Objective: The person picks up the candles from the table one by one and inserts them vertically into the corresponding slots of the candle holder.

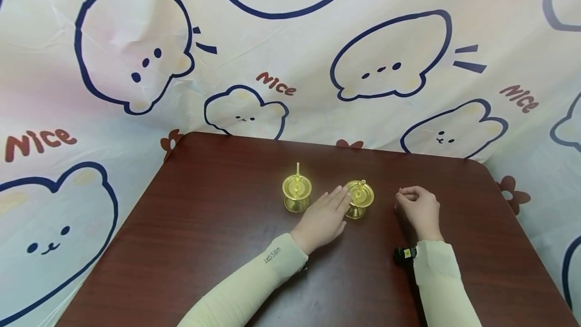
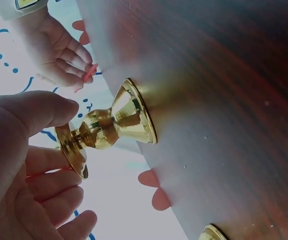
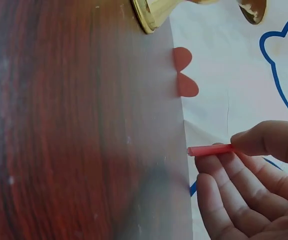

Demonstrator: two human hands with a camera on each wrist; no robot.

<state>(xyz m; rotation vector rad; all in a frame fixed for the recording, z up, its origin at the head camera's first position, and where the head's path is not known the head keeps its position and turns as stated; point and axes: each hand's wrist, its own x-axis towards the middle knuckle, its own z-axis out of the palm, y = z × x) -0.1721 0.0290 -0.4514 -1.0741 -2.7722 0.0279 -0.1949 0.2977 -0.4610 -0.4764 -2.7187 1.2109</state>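
A gold candle holder [image 1: 364,200] with a round dish and flared foot stands upright on the table. My left hand [image 1: 320,222] is at its near left side; in the left wrist view the thumb and fingers grip the dish rim of this holder [image 2: 99,129]. To the left, a matching gold candle holder [image 1: 296,203] has a thin pale stick [image 1: 297,169] rising from its middle. My right hand [image 1: 419,212] is apart from both, to the right. It pinches a thin red candle [image 3: 210,150] between thumb and fingertips, with one end sticking out.
The dark red-brown wooden table [image 1: 204,246] has its far edge just behind the holders. A pale curtain [image 1: 313,54] with cartoon bears hangs behind and at both sides. A dark device [image 1: 401,255] is strapped at my right wrist.
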